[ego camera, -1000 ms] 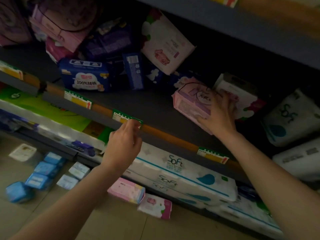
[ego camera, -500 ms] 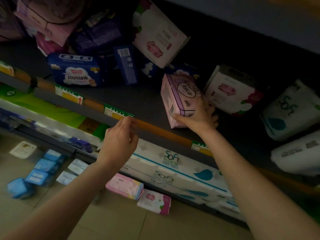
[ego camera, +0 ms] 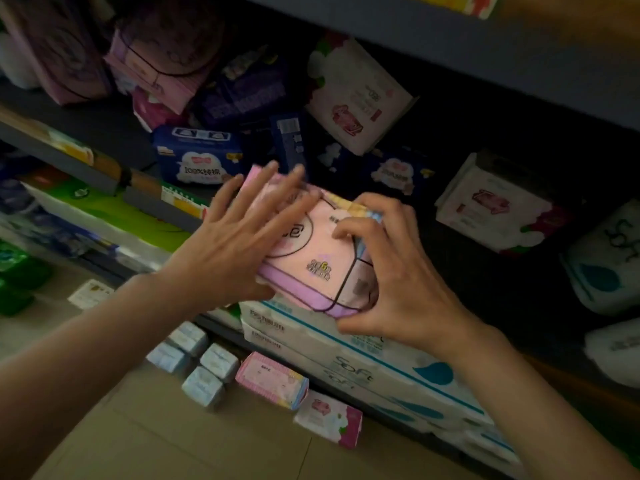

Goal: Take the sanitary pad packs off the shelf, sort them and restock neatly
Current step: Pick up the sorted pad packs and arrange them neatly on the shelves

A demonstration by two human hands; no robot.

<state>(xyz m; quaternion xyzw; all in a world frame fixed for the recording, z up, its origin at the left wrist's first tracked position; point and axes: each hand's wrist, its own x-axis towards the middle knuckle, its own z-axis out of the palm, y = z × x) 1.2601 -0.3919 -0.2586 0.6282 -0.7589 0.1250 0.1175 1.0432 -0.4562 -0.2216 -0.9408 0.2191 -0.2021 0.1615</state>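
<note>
Head view, shelf (ego camera: 114, 133) holding blue pack (ego camera: 197, 155)

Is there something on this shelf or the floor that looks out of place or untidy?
Yes. At the back of the shelf, packs lie jumbled: a white pack leans tilted, and purple and pink packs are heaped unevenly. Several packs lie on the floor, among them a pink pack and small pale blue packs.

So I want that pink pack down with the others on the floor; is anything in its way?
Nothing visible. The pink pack is off the shelf, held between left hand and right hand, and bare floor lies by the packs already there.
</note>
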